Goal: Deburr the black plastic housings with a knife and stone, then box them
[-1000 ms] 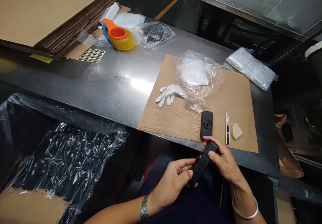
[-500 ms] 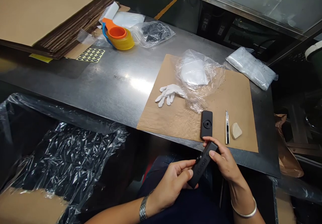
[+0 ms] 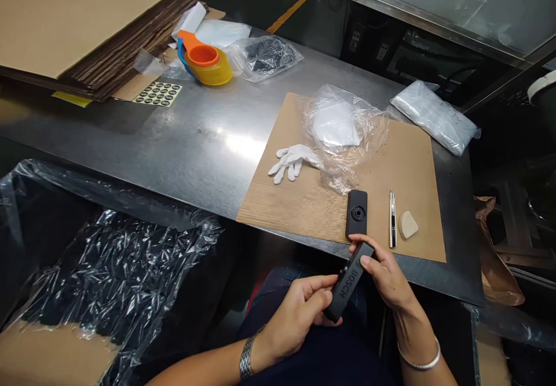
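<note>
Change: black part (image 3: 350, 282) rolled a bit in the hands since 1.0 s ago, white BOSCH lettering now faces up; hands and everything on the bench stayed put.
Left hand (image 3: 299, 313): fingers curled shut around the lower end of the black part, thumb on top; metal watch band on wrist.
Right hand (image 3: 384, 276): pinching the upper end of the black part, thumb on its face, fingers wrapped behind; thin bracelet on wrist.
Black part: long, slim, tilted, held over the lap just below the near edge of the cardboard sheet (image 3: 304, 206), off the bench (image 3: 195, 143).
Second black part (image 3: 357, 214): flat on the cardboard sheet at its near edge, round detail up, just above the held part, not touching it.
Pen (image 3: 392, 218): on the cardboard sheet, just right of the second black part.
Beige wedge (image 3: 408, 224): on the cardboard sheet, right of the pen.
White glove (image 3: 293, 160): on the cardboard sheet, left middle.
Clear bag (image 3: 343, 131): crumpled, on the far part of the cardboard sheet, white piece inside, touching the glove.
Tape dispenser (image 3: 204, 62): orange and yellow, well left of and beyond the cardboard sheet.
Sticker sheet (image 3: 157, 94): well left of the cardboard sheet, near the tape dispenser.
Plastic-lined box (image 3: 108, 270): below the bench, left of the cardboard sheet.
</note>
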### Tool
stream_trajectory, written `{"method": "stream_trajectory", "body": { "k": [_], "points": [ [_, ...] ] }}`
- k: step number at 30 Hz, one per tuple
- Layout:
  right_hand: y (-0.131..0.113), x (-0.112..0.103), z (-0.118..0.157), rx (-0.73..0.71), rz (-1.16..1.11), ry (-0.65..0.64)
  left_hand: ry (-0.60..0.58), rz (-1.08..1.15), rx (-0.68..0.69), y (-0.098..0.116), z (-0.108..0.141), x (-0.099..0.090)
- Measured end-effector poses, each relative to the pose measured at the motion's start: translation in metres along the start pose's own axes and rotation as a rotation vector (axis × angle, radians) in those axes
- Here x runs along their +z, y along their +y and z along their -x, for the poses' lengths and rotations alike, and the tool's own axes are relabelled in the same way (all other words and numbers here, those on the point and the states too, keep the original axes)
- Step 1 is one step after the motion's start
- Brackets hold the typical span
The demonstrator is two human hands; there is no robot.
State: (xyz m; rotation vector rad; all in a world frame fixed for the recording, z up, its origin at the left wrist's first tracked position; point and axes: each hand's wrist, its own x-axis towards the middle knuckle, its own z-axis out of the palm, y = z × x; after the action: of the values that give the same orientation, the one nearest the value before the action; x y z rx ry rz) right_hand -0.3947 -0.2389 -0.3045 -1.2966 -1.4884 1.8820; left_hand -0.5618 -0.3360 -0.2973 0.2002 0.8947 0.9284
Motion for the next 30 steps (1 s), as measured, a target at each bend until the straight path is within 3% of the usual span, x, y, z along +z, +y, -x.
{"method": "stream_trajectory", "body": {
  "k": [10,30],
  "points": [
    [0.003,0.005,-0.005,0.137,-0.112,0.008,-0.071,0.006,-0.054,0.008,0.003,0.006],
    [0.001,0.001,0.001,0.057,0.02,-0.007,-0.135,0.009,-0.06,0.005,0.002,0.001]
  ]
}}
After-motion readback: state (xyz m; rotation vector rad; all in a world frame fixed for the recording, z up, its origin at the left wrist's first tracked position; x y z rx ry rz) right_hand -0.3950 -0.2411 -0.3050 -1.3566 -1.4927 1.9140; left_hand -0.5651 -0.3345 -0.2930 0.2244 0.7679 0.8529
